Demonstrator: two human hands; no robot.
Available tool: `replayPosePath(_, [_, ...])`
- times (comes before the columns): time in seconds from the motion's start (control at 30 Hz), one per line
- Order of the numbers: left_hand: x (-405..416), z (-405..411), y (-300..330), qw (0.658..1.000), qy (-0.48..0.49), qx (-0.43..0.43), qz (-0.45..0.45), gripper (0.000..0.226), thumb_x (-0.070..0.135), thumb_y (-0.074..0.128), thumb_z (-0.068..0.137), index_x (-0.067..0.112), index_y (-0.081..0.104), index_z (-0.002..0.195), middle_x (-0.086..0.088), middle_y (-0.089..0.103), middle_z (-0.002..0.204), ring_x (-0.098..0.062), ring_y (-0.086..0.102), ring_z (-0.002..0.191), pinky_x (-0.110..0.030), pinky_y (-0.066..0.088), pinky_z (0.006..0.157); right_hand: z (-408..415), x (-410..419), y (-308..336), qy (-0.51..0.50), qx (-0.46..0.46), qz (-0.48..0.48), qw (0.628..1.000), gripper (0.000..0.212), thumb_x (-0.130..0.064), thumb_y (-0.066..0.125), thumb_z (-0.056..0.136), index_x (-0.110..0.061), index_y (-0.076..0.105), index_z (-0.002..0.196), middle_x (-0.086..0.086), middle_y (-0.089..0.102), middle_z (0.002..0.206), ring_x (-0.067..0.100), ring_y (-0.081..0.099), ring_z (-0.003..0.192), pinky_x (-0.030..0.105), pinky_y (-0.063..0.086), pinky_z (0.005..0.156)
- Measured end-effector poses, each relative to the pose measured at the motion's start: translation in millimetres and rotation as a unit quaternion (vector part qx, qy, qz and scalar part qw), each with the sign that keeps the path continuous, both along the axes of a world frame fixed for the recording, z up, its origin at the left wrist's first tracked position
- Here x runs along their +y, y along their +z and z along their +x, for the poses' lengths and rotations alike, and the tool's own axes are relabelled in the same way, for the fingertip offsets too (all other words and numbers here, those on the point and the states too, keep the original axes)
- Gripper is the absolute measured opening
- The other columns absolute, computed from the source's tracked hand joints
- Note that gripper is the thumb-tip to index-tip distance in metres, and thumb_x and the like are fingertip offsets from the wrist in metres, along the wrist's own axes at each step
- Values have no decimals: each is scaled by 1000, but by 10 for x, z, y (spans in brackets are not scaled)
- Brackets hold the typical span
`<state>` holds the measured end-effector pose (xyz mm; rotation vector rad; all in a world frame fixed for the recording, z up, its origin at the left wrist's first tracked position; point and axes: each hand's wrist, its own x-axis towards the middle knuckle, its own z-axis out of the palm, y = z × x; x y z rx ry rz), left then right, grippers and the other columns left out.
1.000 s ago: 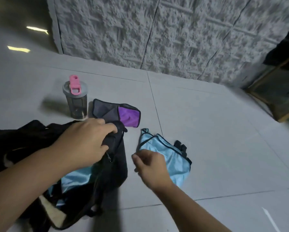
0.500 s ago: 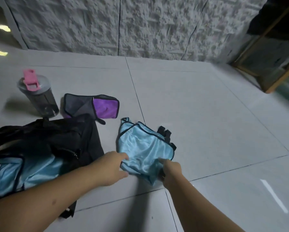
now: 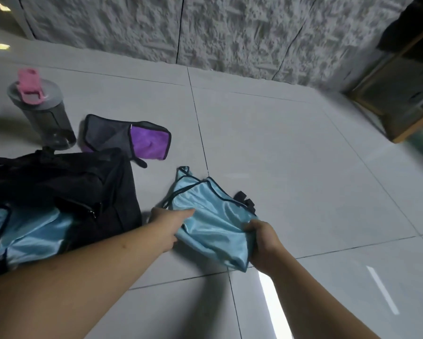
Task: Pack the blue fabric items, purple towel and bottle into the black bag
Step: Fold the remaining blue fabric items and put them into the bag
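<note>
A light blue satin fabric item (image 3: 210, 216) with dark trim lies on the tiled floor in the middle. My left hand (image 3: 167, 225) holds its left edge, thumb on top and fingers under the cloth. My right hand (image 3: 262, 241) grips its bunched right corner. The black bag (image 3: 66, 182) lies open at the left with another blue fabric item (image 3: 32, 236) inside it. A purple towel (image 3: 149, 143) in a dark grey pouch lies behind the bag. A grey bottle (image 3: 46, 113) with a pink lid stands at the far left.
A rough white wall (image 3: 205, 28) runs along the back. A wooden-framed object (image 3: 401, 94) leans at the far right. Pale floor tiles (image 3: 291, 155) stretch to the right of the fabric.
My left hand let go of the black bag and came over to the blue fabric on the floor. My right hand closed on its right corner. The cloth is now bunched between both hands.
</note>
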<state>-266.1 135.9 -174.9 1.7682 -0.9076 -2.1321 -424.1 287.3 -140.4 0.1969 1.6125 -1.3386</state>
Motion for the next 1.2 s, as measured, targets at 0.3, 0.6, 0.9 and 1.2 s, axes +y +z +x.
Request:
replayPosePath(0.3, [32,171,72,982,-157,69,74,34,-3,69,84,7,64,116,-12,74,98,-28,69,83,-38,57,68,-191,154,-468,12,52,124,991,55,-19,64,55,-9,75,108,17,72,118,40,67,111,62,52,93])
replayPosePath(0.6, [16,336,-81,991,-131,26,14,35,5,66,93,17,53,123,-19,70,111,-38,72,90,-45,62,66,78,103,-388,75,47,197,976,58,-29,93,53,-4,71,101,16,77,94,38,74,85,55,62,76])
replayPosePath(0.9, [60,445,128,842,-434,-244,-209,41,35,83,75,10,59,97,-6,68,81,-26,71,65,-39,63,68,-81,181,-215,104,210,281,931,24,-15,81,78,-2,62,85,17,70,87,32,69,82,42,61,78])
replayPosePath(1.2, [443,207,-161,443,-690,-249,-515,74,15,58,90,37,26,153,-13,-10,167,-34,-12,153,-53,6,123,32,-72,53,263,429,296,812,21,-27,48,96,-9,54,88,8,63,90,25,58,79,33,49,70])
